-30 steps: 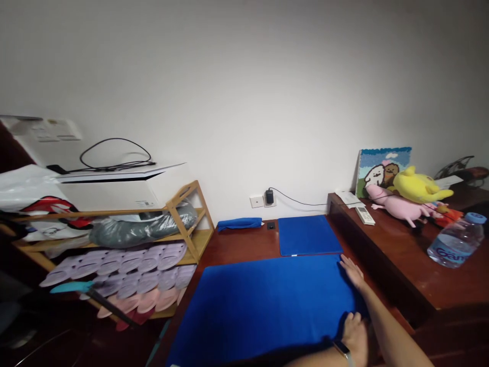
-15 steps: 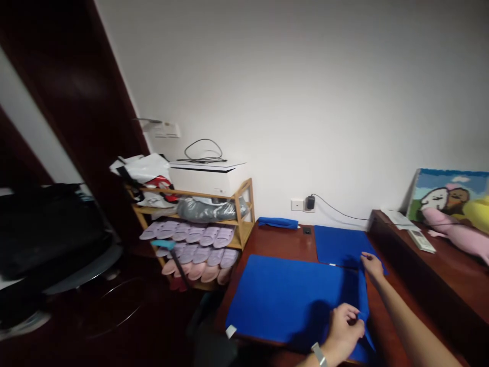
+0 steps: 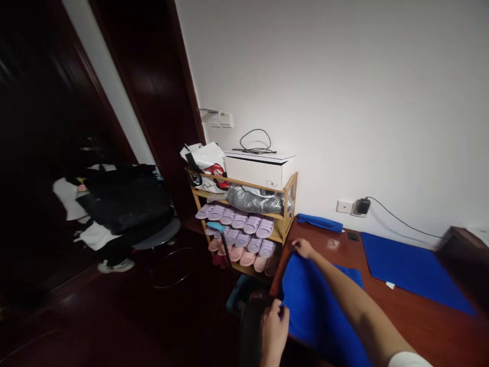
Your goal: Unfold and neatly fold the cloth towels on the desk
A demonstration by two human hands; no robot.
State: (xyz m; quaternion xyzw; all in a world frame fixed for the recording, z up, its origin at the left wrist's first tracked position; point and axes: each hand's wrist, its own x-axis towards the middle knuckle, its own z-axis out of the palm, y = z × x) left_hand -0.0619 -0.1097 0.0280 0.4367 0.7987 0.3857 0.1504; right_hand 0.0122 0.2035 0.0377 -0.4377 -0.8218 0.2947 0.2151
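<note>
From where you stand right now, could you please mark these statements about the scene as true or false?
The right hand is at the far edge of the blue cloth: true.
The left hand holds nothing: false, it grips the near edge of the cloth.
Lilac slippers stand on the wooden shoe rack: true.
The white box sits on the floor: false, it sits on top of the rack.
A blue mat lies on the wooden desk, to the right of the cloth: true.
</note>
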